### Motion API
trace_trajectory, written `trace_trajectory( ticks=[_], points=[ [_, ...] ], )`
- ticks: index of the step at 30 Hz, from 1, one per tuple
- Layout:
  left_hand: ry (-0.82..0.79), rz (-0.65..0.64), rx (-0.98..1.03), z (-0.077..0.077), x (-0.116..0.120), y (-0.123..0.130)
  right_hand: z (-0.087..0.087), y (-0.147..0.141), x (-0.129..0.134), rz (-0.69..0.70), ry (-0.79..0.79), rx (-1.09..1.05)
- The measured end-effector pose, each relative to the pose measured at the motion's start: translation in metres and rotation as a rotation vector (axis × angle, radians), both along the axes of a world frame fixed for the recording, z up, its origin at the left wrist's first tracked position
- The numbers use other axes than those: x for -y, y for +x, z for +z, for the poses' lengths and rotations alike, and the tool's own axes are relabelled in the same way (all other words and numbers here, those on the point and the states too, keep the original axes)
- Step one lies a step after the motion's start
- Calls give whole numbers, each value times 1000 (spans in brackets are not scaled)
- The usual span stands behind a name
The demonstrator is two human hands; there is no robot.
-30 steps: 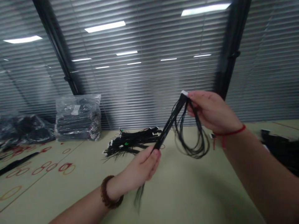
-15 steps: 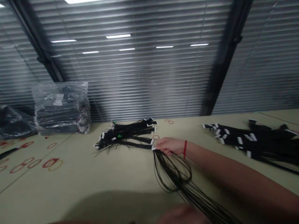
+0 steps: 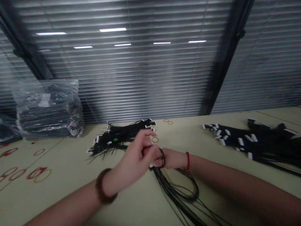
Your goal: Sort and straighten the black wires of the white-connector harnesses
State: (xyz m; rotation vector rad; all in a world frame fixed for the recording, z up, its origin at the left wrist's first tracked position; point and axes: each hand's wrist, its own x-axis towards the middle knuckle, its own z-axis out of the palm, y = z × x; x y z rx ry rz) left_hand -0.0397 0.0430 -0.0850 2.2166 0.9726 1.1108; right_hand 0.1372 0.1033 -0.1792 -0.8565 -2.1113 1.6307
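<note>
**Right hand.** My right hand, with a red cord at its wrist, is closed on the white-tipped end of a bundle of thin black wires. A dark loop circles the bundle at those fingers.

**Left hand.** My left hand, with a wooden bead bracelet at its wrist, is raised with its fingers curled just beside the loop. The hands overlap here, so I cannot tell whether this hand has closed on the wire.

**Location.** Taking the central pile of black wire harnesses as reference, the bundle lies just in front of it and to its right, on the pale work table. Its strands trail toward me in a slack coil. A clear plastic bag of bundled wire stands left of the pile. A second harness pile lies well to its right.

**Handling notes.** Hold the right-hand pinch steady so that the strands cannot slide. Work the loop with the left fingertips, keeping it snug against the bundle. Keep the loose strands clear of the central pile to prevent snagging.
</note>
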Motion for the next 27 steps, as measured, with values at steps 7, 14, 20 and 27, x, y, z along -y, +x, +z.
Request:
trace_trajectory(
  ticks=[7,14,20,27],
  points=[
    [160,158,-97,-60,-75,-4,-8,0,12,-8,108,48],
    [627,-144,-416,-53,-13,-19,-6,-6,6,-28,159,27],
    [901,-134,-529,-59,9,-30,-3,-2,5,-20,133,17],
    [523,-44,-582,-64,2,-19,-3,-3,7,28,123,-15]
  ],
)
